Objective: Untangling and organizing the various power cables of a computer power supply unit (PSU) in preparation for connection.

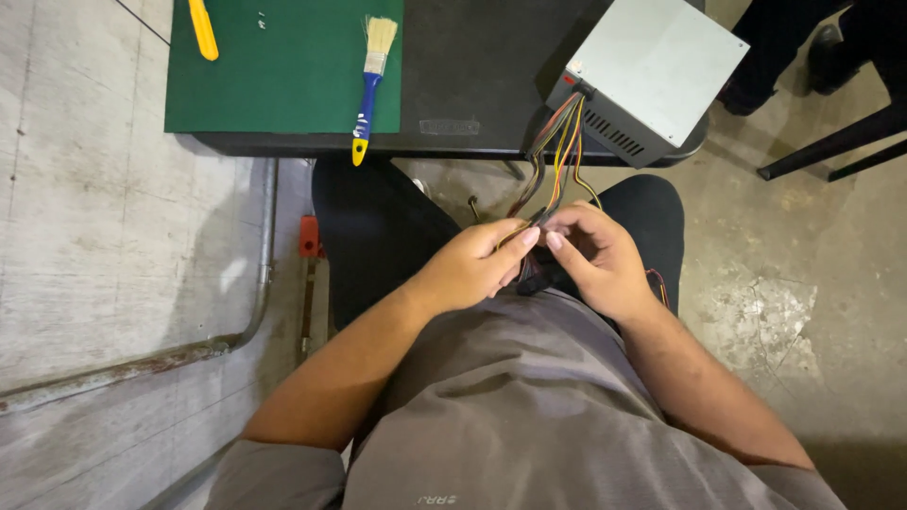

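Pinching a bundle of coloured wires between them, both hands meet over the person's lap, seen from above. The left hand is curled closed, its thumb and forefinger pressed on the wires near a small dark connector that shows just below the fingers. The right hand is also closed around the same spot, fingers bent inward and fingertips touching those of the left hand.

From the hands the wires, orange, yellow, red and black, run upward to a grey metal power supply box. The box sits tilted on the near right corner of a dark table, partly hanging over the edge, with a vented side facing the person.

Further left on the table lies a green mat. A paintbrush with a blue and yellow handle and pale bristles rests on the mat's right edge, its handle tip poking past the table's edge. A yellow tool handle lies at the mat's upper left.

The person wears a grey shirt and dark trousers. A concrete floor spreads to the right, and a rusty pipe curves along the left.
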